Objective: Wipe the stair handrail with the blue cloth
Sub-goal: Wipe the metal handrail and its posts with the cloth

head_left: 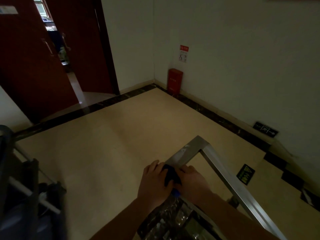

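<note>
Dim landing; blue cloth (170, 175) half-hidden between both hands (153, 184) on handrail (190, 151).

red-and-white wall notice (183, 53), red box (174, 80) lettering, dark arrow sign (265, 129), floor sticker (245, 174), all unreadable

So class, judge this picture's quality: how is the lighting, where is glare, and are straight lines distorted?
Head view: dim overall; brightest through the open doorway; pale glare on the steel handrail; wide-angle lens bows the dark floor border; blue cloth between the hands looks nearly black.
</note>
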